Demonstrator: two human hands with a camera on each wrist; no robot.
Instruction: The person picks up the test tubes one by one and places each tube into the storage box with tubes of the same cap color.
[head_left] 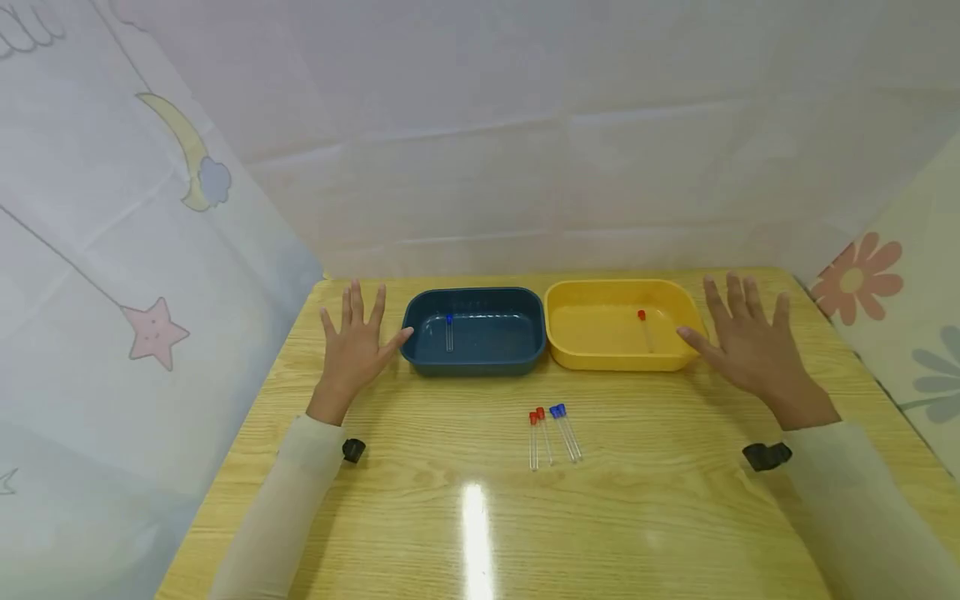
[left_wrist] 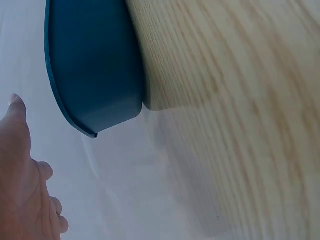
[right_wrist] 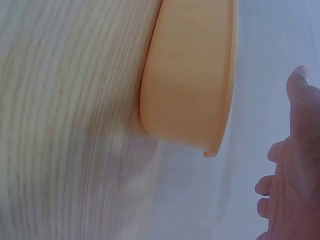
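My left hand is spread flat with nothing in it, its thumb by the left end of a dark blue tray. On the other side my right hand, also spread and holding nothing, has its thumb at the right end of a yellow tray. One clear tube with a blue cap lies in the blue tray, and one with a red cap lies in the yellow tray. In front of the trays, two red-capped tubes and two blue-capped tubes lie on the table.
The two trays stand side by side near the back of the wooden table. A pale cloth backdrop hangs behind it, with printed sheets at both sides. Dark wrist devices show at the left cuff and the right cuff.
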